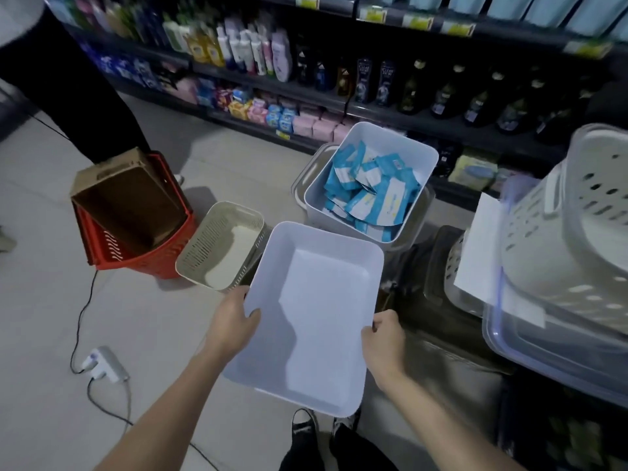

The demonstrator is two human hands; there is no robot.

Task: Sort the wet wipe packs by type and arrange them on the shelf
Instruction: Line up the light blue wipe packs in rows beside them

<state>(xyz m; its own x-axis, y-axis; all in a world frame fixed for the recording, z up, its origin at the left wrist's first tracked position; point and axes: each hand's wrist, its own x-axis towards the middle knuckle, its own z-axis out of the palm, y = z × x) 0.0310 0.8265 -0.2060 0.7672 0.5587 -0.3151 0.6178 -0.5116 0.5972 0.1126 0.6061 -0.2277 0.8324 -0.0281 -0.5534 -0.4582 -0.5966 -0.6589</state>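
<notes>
Empty white tub (323,300) held off the floor by both long sides, open side up, nothing in it. Probably meant as a second sorting bin, hence the level, two-handed carry.

Left hand (234,321) gripping the left rim: thumb hooked over the edge into the tub, remaining fingers under the wall and out of sight, so cannot tell whether spread or pressed together. Right hand (385,341) on the opposite rim, fingers curled tight around the edge, close together; thumb not clearly separable.

Wet wipe packs (368,193), blue and white, piled loose and unsorted in a second white tub (397,137) just beyond the empty one. Perched on a grey tub (300,188), likely to raise the packs to easy reach. None in hand, none yet on the shelf (373,113), already stocked with bottles and packets.

Beige slotted basket (221,253) just left of the held tub, touching or nearly so; possibly another sorting bin. Red shopping basket (142,263) further left with a cardboard box (129,205) tipped inside. Power strip (105,365) and cable on the floor near the left foot path: trip risk. Perforated baskets (577,232) stacked at right.

Judged stage: setup, sorting not started.
</notes>
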